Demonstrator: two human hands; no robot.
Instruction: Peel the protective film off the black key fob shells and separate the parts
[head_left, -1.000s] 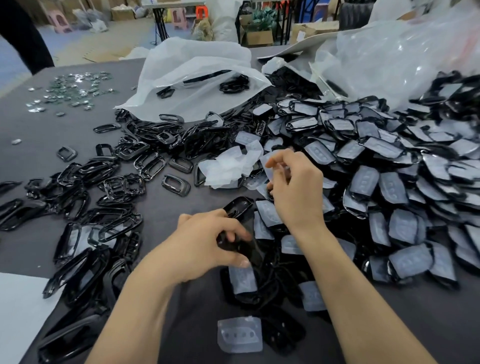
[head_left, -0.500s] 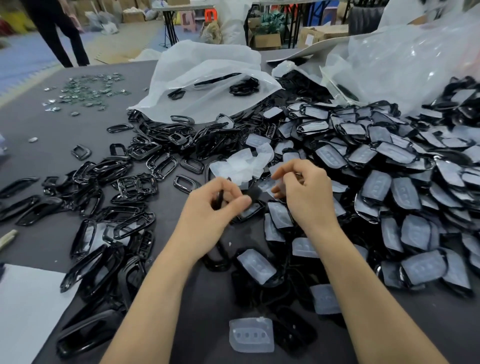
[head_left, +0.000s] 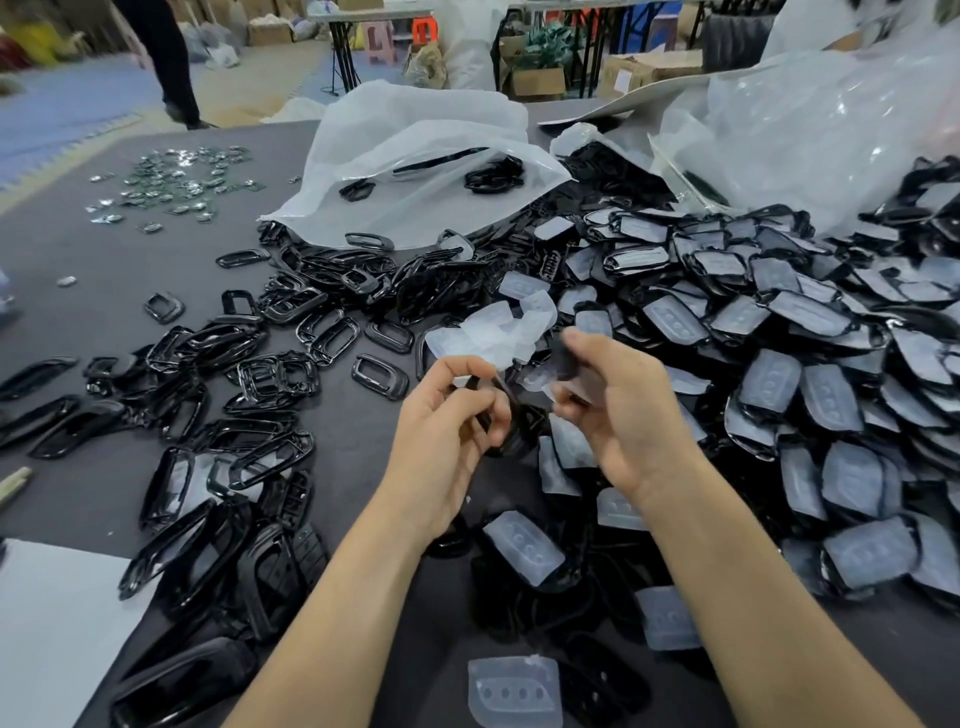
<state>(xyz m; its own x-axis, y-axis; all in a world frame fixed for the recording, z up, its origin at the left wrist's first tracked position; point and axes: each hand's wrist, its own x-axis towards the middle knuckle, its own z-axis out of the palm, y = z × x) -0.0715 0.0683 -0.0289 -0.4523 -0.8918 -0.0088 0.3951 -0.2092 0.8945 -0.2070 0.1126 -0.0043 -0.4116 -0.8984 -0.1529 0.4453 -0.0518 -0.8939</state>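
A worker's left hand (head_left: 447, 421) and right hand (head_left: 623, 415) meet above a grey table (head_left: 104, 270), in front of the white plastic bag (head_left: 415, 156), both with fingers curled. The left hand pinches a glossy black shell (head_left: 506, 415) by its rim. The right hand pinches a blurred piece (head_left: 563, 364), dark with a pale edge; whether that is film alone or film with a part under it cannot be told. The step in hand looks like the peel itself. It would go best with the shell held firm at its edge, the film drawn off low and steadily from one corner so it does not tear, and fingertips kept off the glossy face. Right of the bag lies a heap of unpeeled shells (head_left: 769, 384), rounded oblongs, black under a matt, milky cover moulded with a row of small dimples. In front of the bag, just beyond the hands, sits a crumpled mound of peeled film (head_left: 498, 327), thin, translucent and limp. Left of and in front of the bag spread the separated frames (head_left: 249, 374), hollow shiny black loops. Further left of the bag, small silvery pieces (head_left: 176, 182) glint.
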